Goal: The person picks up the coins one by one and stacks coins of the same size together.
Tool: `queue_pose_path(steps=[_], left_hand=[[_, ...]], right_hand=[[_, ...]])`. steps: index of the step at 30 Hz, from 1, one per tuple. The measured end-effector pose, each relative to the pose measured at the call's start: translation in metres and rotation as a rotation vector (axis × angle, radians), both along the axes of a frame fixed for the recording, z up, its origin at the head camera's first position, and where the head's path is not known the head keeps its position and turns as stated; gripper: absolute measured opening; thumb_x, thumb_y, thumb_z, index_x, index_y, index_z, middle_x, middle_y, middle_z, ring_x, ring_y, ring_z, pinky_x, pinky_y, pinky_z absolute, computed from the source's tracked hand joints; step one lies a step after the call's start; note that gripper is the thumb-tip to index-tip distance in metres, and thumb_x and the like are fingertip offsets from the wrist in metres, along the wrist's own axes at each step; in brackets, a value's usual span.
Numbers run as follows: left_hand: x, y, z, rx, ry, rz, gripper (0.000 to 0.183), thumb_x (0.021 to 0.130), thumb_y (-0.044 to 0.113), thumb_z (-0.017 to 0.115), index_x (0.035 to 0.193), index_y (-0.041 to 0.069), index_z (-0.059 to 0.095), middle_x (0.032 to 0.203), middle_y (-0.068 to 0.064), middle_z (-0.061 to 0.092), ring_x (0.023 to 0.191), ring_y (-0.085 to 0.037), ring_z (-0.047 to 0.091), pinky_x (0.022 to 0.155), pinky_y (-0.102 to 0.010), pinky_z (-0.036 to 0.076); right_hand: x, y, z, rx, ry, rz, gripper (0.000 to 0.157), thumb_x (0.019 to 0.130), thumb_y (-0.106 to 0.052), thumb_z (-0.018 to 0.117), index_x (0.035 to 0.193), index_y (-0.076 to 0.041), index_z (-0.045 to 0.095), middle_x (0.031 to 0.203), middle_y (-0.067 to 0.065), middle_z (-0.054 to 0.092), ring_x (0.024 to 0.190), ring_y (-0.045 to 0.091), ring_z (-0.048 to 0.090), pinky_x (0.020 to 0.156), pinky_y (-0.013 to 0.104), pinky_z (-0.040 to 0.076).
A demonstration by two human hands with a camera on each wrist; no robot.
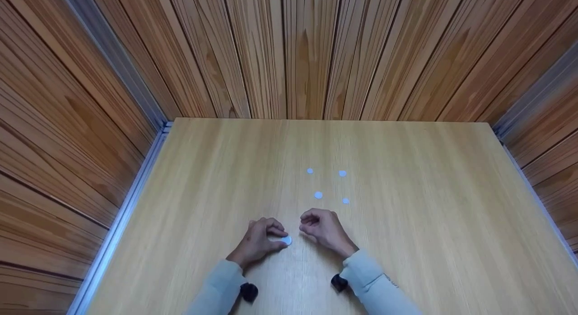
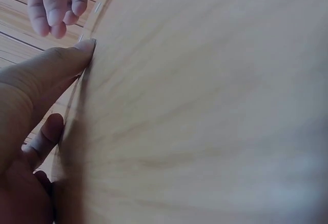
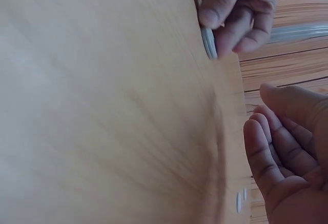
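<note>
My left hand [image 1: 261,238] pinches a round white disc [image 1: 287,240] between thumb and fingers, low over the wooden table. Seen edge-on in the right wrist view, this disc [image 3: 208,43] looks thick or layered; whether it is one piece or a stack I cannot tell. Just to the right, my right hand [image 1: 327,229] hovers with loosely bent fingers and nothing visible in them. In the right wrist view its thumb [image 3: 289,100] stands apart from the fingers. Beyond the right hand lie a larger white disc [image 1: 318,195] and a smaller one [image 1: 346,201].
Farther back on the wooden table [image 1: 203,170] lie another small white disc [image 1: 309,170] and another larger one [image 1: 342,173]. Plank-patterned walls [image 1: 307,53] close off the back and both sides. A metal rail [image 1: 122,220] runs along the left edge.
</note>
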State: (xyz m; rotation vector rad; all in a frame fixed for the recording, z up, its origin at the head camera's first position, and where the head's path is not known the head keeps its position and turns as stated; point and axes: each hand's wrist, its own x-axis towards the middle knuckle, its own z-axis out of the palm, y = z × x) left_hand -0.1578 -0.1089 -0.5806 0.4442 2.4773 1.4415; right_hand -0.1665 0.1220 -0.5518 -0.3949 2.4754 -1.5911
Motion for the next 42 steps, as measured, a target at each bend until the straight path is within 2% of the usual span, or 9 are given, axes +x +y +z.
queue_pose_path(steps=[4,10,21,25,32,42], left_hand=[[0.0,0.0,0.001,-0.016,-0.022,0.005,0.029,0.08,0.017,0.085,0.102,0.017,0.066,0.092,0.016,0.074,0.104,-0.017,0.057,0.092,-0.045,0.025],[0.0,0.0,0.001,-0.036,-0.083,0.033,0.029,0.081,0.018,0.085,0.102,0.021,0.066,0.093,0.019,0.073,0.106,-0.019,0.049,0.089,-0.042,0.03],[-0.001,-0.002,0.0,-0.019,-0.039,0.014,0.029,0.08,0.02,0.085,0.102,0.021,0.066,0.094,0.019,0.072,0.106,-0.018,0.053,0.089,-0.041,0.029],[0.0,-0.001,-0.001,-0.016,-0.035,0.016,0.031,0.079,0.019,0.086,0.101,0.019,0.066,0.093,0.017,0.073,0.107,-0.019,0.053,0.09,-0.042,0.028],[0.001,-0.001,-0.002,-0.006,-0.048,0.033,0.031,0.078,0.017,0.086,0.1,0.019,0.066,0.092,0.017,0.074,0.109,-0.019,0.053,0.09,-0.042,0.028],[0.001,0.0,0.0,0.003,-0.079,0.031,0.029,0.08,0.018,0.085,0.102,0.021,0.065,0.093,0.019,0.073,0.113,-0.02,0.053,0.093,-0.044,0.029]], right_hand=[[-0.005,0.004,0.003,0.003,-0.007,-0.031,0.013,0.087,-0.001,0.074,0.1,0.002,0.071,0.089,0.004,0.071,0.081,0.016,0.067,0.073,0.03,0.055],[-0.013,0.009,0.006,0.012,-0.017,-0.079,0.013,0.087,-0.001,0.075,0.1,0.001,0.072,0.09,0.003,0.071,0.082,0.017,0.068,0.073,0.029,0.054],[-0.028,0.023,0.007,-0.02,-0.021,-0.159,0.014,0.088,0.0,0.074,0.102,0.002,0.071,0.094,0.004,0.071,0.085,0.019,0.068,0.075,0.026,0.054],[-0.032,0.027,0.004,-0.041,0.012,-0.196,0.016,0.085,0.005,0.075,0.101,0.005,0.071,0.092,0.007,0.071,0.085,0.022,0.069,0.074,0.025,0.054],[-0.041,0.034,0.001,-0.042,0.047,-0.251,0.015,0.085,0.005,0.075,0.1,0.004,0.072,0.092,0.008,0.072,0.084,0.023,0.069,0.074,0.025,0.054],[-0.05,0.037,-0.002,-0.044,0.025,-0.333,0.02,0.085,0.003,0.076,0.105,0.005,0.071,0.097,0.011,0.072,0.088,0.024,0.068,0.076,0.025,0.054]])
